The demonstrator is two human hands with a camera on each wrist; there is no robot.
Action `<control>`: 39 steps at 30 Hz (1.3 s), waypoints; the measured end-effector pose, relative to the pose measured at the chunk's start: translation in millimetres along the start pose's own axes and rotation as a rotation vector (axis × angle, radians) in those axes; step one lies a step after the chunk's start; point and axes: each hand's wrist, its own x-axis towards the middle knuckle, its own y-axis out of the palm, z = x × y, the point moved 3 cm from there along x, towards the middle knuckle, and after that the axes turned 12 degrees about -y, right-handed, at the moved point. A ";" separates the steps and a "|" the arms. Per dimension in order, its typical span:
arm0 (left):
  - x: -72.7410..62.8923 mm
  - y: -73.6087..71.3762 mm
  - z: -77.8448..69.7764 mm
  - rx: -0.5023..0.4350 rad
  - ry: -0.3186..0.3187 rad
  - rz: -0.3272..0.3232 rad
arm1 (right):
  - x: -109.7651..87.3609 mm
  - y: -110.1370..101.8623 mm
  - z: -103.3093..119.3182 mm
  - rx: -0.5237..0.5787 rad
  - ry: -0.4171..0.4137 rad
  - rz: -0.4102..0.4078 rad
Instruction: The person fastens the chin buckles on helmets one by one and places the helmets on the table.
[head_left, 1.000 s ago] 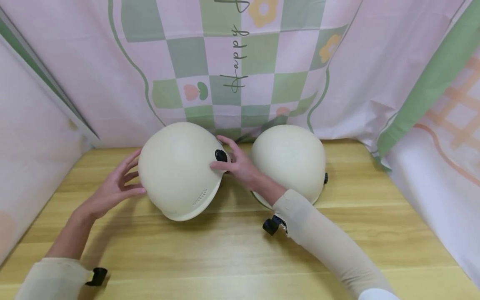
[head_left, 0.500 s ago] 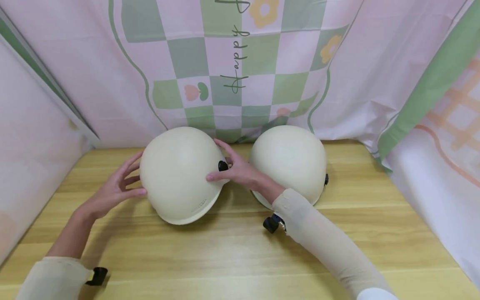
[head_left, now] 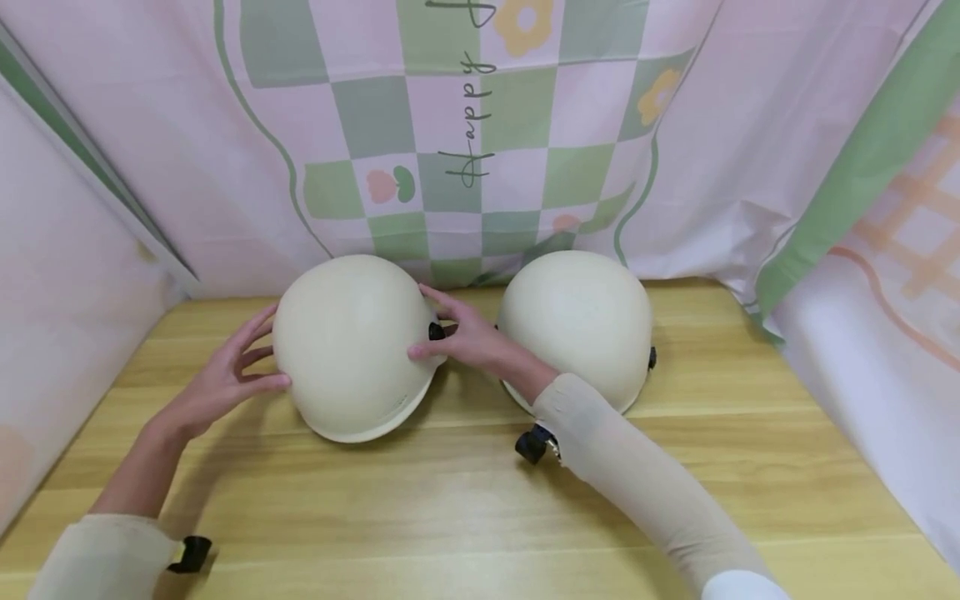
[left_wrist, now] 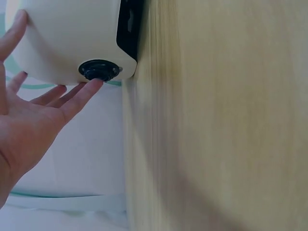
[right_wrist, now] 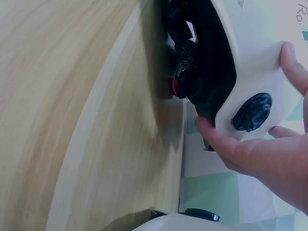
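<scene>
A cream helmet (head_left: 356, 350) stands on the left of the wooden table between both hands. My left hand (head_left: 225, 371) touches its left side with spread, fairly straight fingers; in the left wrist view one fingertip meets a black round knob (left_wrist: 98, 70). On the helmet's right side, my right hand (head_left: 468, 333) grips it near another black knob (right_wrist: 252, 112), thumb on the shell and a finger at the rim. That rim is tilted up from the table, so the right wrist view shows black straps and a red piece (right_wrist: 175, 86) inside.
A second cream helmet (head_left: 577, 325) sits to the right, partly behind the right forearm. The wooden table (head_left: 420, 517) extends in front. A checkered pink and green curtain (head_left: 517, 108) hangs along the back edge, with fabric walls at both sides.
The left helmet's right side has come down and the helmet has turned slightly, hiding most of its vent holes. It shifted a little left, the right hand moving with it.
</scene>
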 end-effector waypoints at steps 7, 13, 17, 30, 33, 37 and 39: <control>0.6 -3.2 1.9 0.023 -0.028 -0.036 | 3.3 5.1 -1.9 0.017 -0.041 -0.032; 2.0 -3.6 2.9 0.047 -0.020 -0.068 | 3.9 8.1 -5.7 0.004 -0.063 -0.010; 2.6 -3.3 3.2 0.070 -0.025 -0.087 | 5.0 8.3 -7.7 0.003 -0.060 0.004; 4.0 -3.1 4.0 0.099 -0.013 -0.103 | 9.3 13.9 -16.6 0.032 -0.058 0.026; 4.1 -2.8 5.1 0.100 -0.008 -0.108 | 9.2 15.1 -19.8 0.027 -0.047 0.023; 5.0 -2.0 5.8 0.107 -0.008 -0.109 | 8.2 15.0 -22.3 0.010 -0.033 0.008; 5.1 -1.8 6.0 0.105 -0.012 -0.109 | 8.1 15.0 -22.8 0.007 -0.032 0.007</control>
